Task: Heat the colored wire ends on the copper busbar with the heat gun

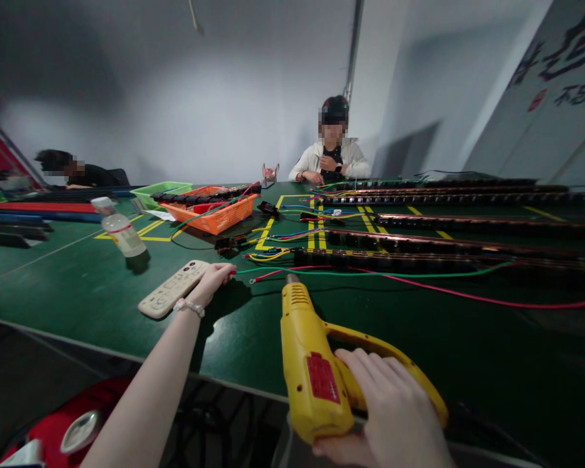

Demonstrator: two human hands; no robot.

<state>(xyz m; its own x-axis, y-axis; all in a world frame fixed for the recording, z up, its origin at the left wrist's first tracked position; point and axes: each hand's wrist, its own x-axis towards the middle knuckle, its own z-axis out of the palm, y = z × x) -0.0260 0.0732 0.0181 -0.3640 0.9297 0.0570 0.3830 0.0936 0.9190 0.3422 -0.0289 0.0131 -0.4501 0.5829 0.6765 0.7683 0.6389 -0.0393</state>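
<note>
Your left hand point(217, 279) pinches the end of the green wire point(419, 275), just beside the phone point(168, 292) on the table point(244, 354). Your right hand point(394, 396) has its fingers wrapped around the handle of the heat gun point(302, 325). The gun's nozzle points forward, close to the green wire and the red wire point(468, 297), right of your left hand.

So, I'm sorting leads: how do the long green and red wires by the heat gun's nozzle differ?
The green wire reaches the left hand; the red wire stops short, ending in a ring terminal. Rightward, the green wire curves toward a dark bar, while the red wire dips and leaves the picture. Both are thin.
</note>
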